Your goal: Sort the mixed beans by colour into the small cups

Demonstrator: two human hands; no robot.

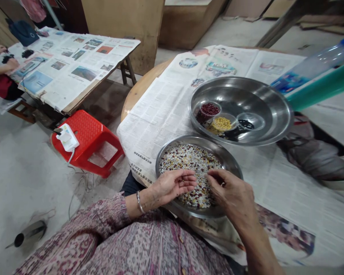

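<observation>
Apparently mixed beans (189,166) in steel bowl (218,150), left hand (173,187), right hand (232,194)

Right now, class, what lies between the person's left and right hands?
The head view shows mixed beans and grains in a steel bowl.

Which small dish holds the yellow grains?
The clear dish in the middle of the steel basin: it holds yellow grains, whereas the dish beside it holds dark red beans and the other black beans.
</observation>
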